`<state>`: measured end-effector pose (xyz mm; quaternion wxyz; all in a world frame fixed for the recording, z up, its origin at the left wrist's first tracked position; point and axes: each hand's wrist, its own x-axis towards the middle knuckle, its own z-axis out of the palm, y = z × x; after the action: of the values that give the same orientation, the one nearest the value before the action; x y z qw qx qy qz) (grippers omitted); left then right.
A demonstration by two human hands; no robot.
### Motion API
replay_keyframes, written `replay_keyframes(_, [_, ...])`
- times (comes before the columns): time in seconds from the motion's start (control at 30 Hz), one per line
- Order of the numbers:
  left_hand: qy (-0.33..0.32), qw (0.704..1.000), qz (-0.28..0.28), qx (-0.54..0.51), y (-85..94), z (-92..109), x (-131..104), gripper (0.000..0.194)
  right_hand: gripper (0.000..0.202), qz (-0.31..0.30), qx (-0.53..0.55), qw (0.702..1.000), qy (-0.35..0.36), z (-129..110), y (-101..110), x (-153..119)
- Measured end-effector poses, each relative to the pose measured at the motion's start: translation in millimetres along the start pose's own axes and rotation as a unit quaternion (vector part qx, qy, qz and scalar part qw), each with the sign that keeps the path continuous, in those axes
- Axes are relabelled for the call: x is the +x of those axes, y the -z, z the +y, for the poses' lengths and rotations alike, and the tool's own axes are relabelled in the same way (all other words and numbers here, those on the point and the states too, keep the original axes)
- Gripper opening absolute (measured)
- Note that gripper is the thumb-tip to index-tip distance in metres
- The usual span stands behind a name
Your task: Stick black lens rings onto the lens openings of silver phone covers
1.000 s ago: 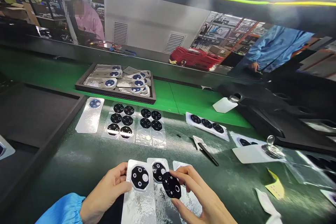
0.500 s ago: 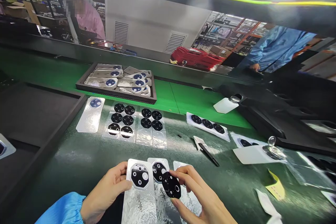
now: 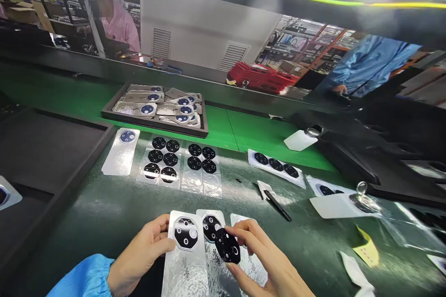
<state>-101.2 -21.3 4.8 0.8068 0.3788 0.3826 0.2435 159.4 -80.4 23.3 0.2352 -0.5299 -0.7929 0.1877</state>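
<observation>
My left hand (image 3: 144, 253) pinches the left edge of a silvery phone back panel (image 3: 186, 274), which has an octagonal black camera area with round holes near its top. Between the thumb and fingers of my right hand (image 3: 265, 260) is a black octagonal camera lens cover (image 3: 227, 246) with small round holes. It overlaps a second silvery panel (image 3: 211, 225) standing beside the first. A third panel (image 3: 240, 218) is partly hidden behind my right hand. Two clear sheets, the left sheet (image 3: 160, 160) and the right sheet (image 3: 202, 183), carry several more black covers farther back.
A dark tray (image 3: 156, 123) of panels stands at the back, and a small stack of panels (image 3: 120, 153) lies left. To the right are black tweezers (image 3: 278, 205), a strip of covers (image 3: 276, 165), two white bottles, the nearer bottle (image 3: 331, 206) metal-topped, and a yellow paper piece (image 3: 365, 247).
Both hands keep the same hold and position. The whole view shifts by only a few pixels.
</observation>
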Motion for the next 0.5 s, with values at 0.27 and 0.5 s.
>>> replay_keyframes(0.27, [-0.001, 1.0, -0.006, -0.006, -0.7, 0.4, -1.7, 0.044, 0.039, -0.011, -0.003, 1.0, -0.016, -2.1, 0.4, -0.5])
replay_keyframes(0.5, [-0.012, 1.0, -0.011, 0.009, -0.4, -1.3, 0.3, 0.042, 0.041, -0.014, -0.003, 1.0, -0.016, -0.5, -0.9, 1.1])
